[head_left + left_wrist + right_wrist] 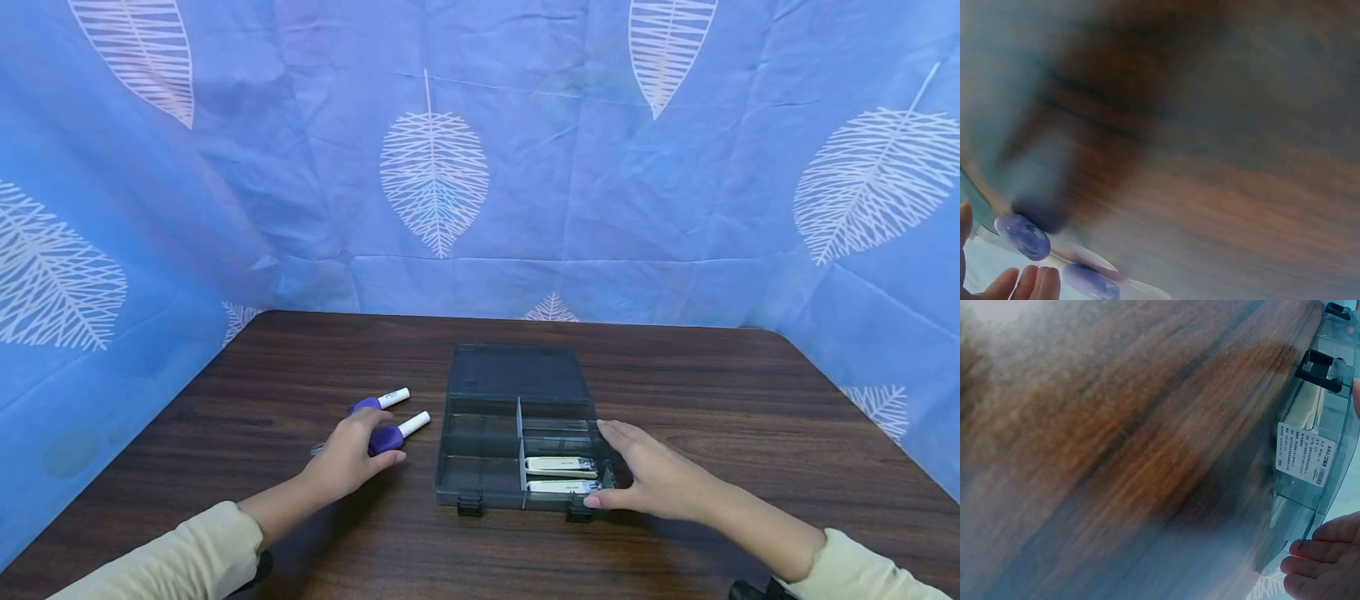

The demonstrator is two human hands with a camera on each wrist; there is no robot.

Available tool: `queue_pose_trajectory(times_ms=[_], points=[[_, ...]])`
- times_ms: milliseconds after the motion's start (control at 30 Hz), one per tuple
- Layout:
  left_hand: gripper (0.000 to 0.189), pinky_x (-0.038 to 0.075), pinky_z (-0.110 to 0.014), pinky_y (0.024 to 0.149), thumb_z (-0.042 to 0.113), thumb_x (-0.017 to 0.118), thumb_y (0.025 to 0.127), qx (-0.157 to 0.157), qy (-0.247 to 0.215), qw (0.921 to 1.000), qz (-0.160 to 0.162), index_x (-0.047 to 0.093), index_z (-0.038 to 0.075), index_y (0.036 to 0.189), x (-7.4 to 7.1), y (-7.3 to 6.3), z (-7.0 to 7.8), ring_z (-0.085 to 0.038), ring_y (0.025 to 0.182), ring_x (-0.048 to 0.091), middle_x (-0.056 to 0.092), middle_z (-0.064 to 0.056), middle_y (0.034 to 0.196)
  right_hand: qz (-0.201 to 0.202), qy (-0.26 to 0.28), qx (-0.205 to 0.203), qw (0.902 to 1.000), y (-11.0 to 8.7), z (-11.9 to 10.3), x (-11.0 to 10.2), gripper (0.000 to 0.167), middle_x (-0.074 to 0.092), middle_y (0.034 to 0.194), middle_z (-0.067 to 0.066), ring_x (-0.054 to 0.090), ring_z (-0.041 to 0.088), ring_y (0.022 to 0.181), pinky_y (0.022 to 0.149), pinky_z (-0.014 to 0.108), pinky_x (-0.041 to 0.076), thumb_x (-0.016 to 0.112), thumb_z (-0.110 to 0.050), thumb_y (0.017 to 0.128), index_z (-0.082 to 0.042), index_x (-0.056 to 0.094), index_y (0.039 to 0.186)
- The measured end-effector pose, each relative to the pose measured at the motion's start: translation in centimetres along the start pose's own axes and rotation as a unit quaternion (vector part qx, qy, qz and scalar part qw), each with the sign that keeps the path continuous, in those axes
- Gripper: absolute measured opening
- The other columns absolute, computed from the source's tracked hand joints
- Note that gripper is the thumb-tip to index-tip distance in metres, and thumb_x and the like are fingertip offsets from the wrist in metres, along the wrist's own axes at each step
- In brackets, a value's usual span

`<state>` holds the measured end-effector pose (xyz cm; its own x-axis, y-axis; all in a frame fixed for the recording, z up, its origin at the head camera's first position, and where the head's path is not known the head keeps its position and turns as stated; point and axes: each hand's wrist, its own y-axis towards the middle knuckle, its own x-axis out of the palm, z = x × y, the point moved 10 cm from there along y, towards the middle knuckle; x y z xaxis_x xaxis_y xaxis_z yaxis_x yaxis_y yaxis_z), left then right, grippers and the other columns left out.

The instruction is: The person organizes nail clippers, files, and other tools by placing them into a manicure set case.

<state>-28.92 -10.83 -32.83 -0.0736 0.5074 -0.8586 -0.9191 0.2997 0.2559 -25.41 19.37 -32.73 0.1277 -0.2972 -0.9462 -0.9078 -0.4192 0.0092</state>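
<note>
In the head view, my left hand [341, 458] is over the table beside two nail polish bottles with white caps: a nearer purple bottle [386, 440] and a farther one [367, 404]. Thumb and fingers are spread apart around the nearer bottle. The left wrist view shows fingertips close by the purple bottles [1091, 281]. My right hand [656, 471] rests along the right side of a dark see-through compartment box [480, 479], thumb at its front corner, fingers extended against the side wall. Two nail clippers [561, 466] lie in its front right compartments.
The box lid [517, 371] lies open toward the back. Two black latches [470, 503] stick out at the front. A small clear item [317, 449] shows left of my left hand. A blue leaf-print cloth [525, 183] hangs behind the brown wooden table [697, 375].
</note>
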Motion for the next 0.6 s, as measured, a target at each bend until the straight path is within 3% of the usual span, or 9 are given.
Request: queue_pose_trajectory(times_ms=[300,600], points=[[0.036,0.051,-0.042,0.085,0.010,0.077,0.074,-0.029,0.013,0.9995,-0.002,0.063,-0.008,0.102,0.1,-0.3,-0.9,-0.031,0.100,0.061,0.064,-0.018,0.102,-0.010,0.005,0.007,0.9999,0.1,0.2,0.2,0.106,0.037,0.138,0.034,0.037,0.049,0.127,0.095,0.060,0.039,0.060,-0.068,0.072,0.011,0.034,0.138],[0.028,0.052,-0.035,0.074,0.006,0.077,0.072,-0.030,0.022,0.9992,0.015,0.064,-0.006,0.093,0.0,-0.3,-1.5,-0.021,0.085,0.062,0.065,-0.014,0.092,-0.012,0.003,0.004,0.9999,0.1,0.1,0.2,0.106,0.038,0.138,0.034,0.039,0.049,0.126,0.095,0.059,0.040,0.061,-0.068,0.072,0.012,0.034,0.137]])
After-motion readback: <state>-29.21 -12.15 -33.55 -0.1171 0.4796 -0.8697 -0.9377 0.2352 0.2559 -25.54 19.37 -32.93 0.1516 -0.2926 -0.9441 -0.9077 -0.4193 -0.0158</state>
